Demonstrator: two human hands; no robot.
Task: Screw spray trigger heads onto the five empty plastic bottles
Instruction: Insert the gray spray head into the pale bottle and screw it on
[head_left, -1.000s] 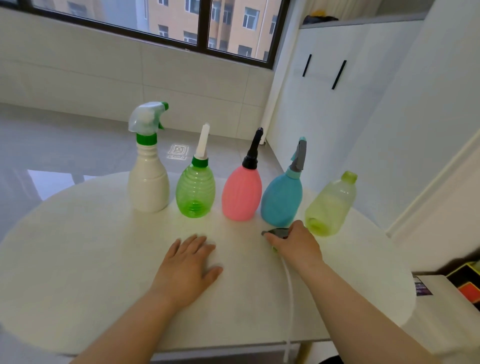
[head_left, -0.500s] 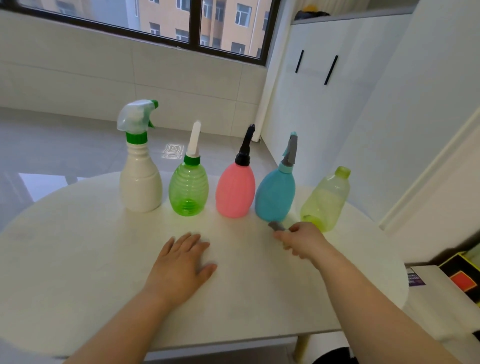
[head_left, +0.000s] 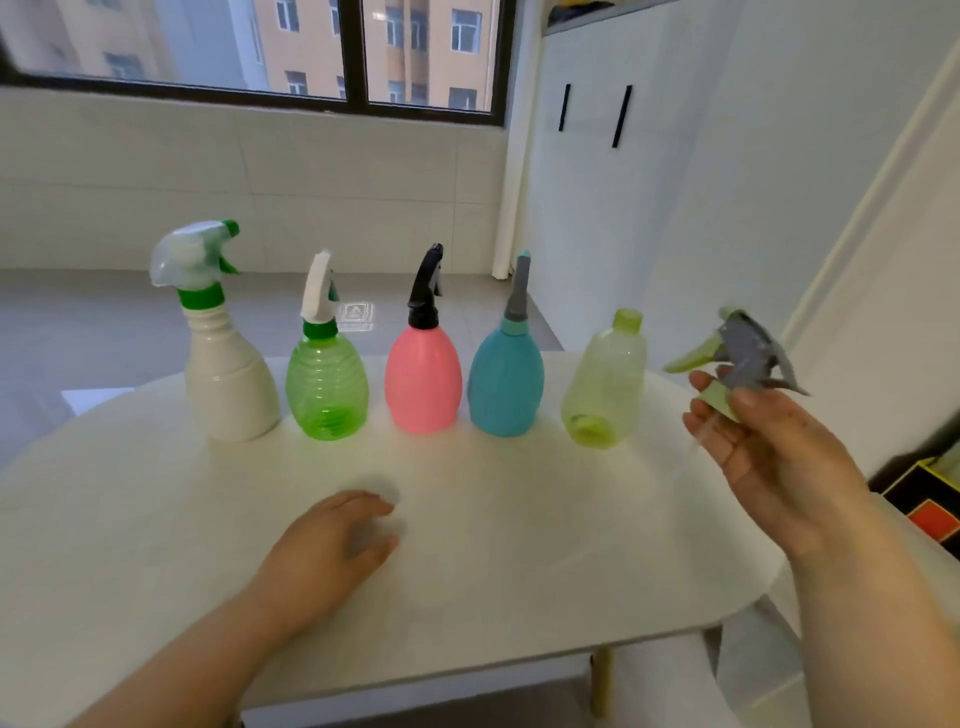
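Observation:
Five bottles stand in a row on the white table (head_left: 156, 545). From the left: a white bottle (head_left: 228, 374), a green bottle (head_left: 326, 389), a pink bottle (head_left: 423, 382) and a teal bottle (head_left: 506, 387), each with a trigger head on. The yellow-green bottle (head_left: 605, 384) at the right has a bare neck and leans. My right hand (head_left: 769, 457) is raised to the right of it, holding a grey and yellow-green trigger head (head_left: 743, 356). My left hand (head_left: 332, 551) rests flat on the table.
White cabinets (head_left: 597, 208) and a wall rise behind the table on the right. A dark box with red and yellow (head_left: 930, 499) sits low at the right edge. Tiled floor and a window lie behind the bottles.
My right hand has lifted the trigger head off the table and carried it up and to the right. My left hand has stayed put.

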